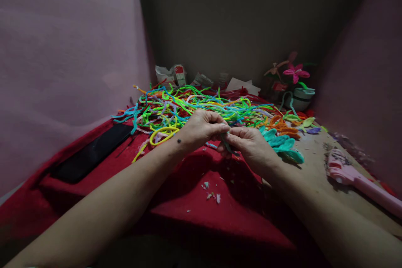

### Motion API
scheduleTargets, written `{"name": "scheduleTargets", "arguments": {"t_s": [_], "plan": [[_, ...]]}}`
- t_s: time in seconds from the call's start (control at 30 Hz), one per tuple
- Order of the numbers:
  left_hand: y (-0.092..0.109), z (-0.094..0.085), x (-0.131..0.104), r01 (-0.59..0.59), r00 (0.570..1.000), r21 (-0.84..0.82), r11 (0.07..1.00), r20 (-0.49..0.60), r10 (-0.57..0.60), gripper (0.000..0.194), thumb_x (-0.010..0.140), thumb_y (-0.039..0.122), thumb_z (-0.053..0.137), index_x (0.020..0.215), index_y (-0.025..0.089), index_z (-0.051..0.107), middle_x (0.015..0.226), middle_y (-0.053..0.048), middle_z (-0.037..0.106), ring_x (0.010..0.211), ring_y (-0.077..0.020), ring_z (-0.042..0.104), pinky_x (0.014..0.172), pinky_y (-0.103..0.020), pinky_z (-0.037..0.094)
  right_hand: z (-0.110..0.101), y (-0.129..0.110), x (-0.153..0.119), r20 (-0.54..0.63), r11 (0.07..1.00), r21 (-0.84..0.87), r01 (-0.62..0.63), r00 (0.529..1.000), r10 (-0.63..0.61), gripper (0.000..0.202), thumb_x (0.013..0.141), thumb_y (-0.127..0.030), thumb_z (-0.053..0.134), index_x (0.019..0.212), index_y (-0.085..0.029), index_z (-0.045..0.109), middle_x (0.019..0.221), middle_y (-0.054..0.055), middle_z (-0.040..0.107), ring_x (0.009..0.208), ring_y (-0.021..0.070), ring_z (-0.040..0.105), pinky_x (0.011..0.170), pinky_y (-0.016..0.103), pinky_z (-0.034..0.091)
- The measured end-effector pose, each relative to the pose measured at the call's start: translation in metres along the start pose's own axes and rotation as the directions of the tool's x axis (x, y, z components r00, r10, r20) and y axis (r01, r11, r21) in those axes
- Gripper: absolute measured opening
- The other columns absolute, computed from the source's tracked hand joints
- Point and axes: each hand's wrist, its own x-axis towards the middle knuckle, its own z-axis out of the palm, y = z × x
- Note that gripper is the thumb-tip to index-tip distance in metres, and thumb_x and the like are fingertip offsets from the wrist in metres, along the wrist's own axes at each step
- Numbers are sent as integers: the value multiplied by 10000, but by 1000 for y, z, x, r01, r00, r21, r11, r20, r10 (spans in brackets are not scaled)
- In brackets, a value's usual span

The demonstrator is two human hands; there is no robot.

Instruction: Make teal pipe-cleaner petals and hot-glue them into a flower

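My left hand (205, 127) and my right hand (251, 142) meet above the front of the red-covered table. Both hands pinch a short, dull green pipe cleaner (226, 142) between thumb and fingers. Part of it is hidden by the fingers, and its exact shape is hard to make out. Just behind the hands lies a tangled heap of pipe cleaners (188, 104) in many colours. To the right of my right hand are teal fuzzy petals (285, 146), with orange ones (284, 129) beyond them.
A black phone-like slab (94, 153) lies at left. At right rests a pink handled tool (344, 169) on a beige board (314, 155). A pot (300, 98) with a pink fuzzy flower (296, 72) stands behind. Fluffy scraps (217, 198) dot the red cloth (188, 184).
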Motion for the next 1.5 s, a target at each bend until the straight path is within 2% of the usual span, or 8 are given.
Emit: {"name": "scheduleTargets", "arguments": {"t_s": [0.17,0.27,0.47,0.63,0.87,1.03,1.4,1.5], "plan": [[-13,11,-2,-182,937,596,782,-137,322,122,739,192,507,681,148,604,690,-33,604,656,-126,529,638,-238,397,-2,8,3,-83,995,-92,-42,996,34,211,647,-265,585,482,-134,571,467,-9,549,451,81,437,474,229,321],[-14,12,-2,-150,916,726,671,-153,370,164,771,227,472,709,146,600,735,-51,607,691,-142,526,660,-253,385,-1,9,2,-115,995,-98,-17,993,5,211,631,-244,590,453,-138,550,435,-30,511,434,67,397,466,225,300],[-6,0,5,9,977,350,937,-201,65,196,728,273,523,601,129,565,480,29,488,451,-76,412,462,-199,312,3,4,1,-134,998,5,-67,989,67,188,640,-319,627,584,-145,585,534,11,596,507,122,537,524,254,411],[-3,-1,4,79,995,76,994,-64,-74,177,700,269,555,611,116,556,426,53,454,367,-39,331,392,-181,235,2,7,2,-161,1000,14,-15,987,17,153,666,-287,610,601,-158,560,517,-7,576,480,112,528,508,247,425],[-7,4,4,83,991,161,983,-114,-65,175,661,254,572,552,119,547,423,43,465,385,-47,370,396,-177,263,0,14,5,-193,959,-275,68,973,-124,208,731,-327,541,602,-166,573,566,-7,572,524,115,515,501,228,389],[-8,4,3,64,994,202,977,-99,-45,237,666,272,565,484,131,505,394,35,462,380,-50,377,395,-176,265,0,15,2,-198,707,-689,159,898,-394,289,761,-239,479,497,-156,560,504,-18,466,518,94,418,537,221,322],[-4,3,2,98,994,272,957,25,-109,279,677,306,580,483,134,477,358,46,426,323,-37,346,350,-171,207,7,15,-2,-103,437,-895,90,912,-397,266,768,-210,426,695,-150,674,620,72,629,543,149,511,561,261,325],[-7,0,3,93,992,305,948,55,-115,236,682,301,570,532,131,505,374,48,436,332,-43,360,349,-171,203,8,15,-2,-86,466,-879,100,928,-362,269,764,-202,416,585,-152,612,547,50,587,504,132,479,525,248,310]]}}
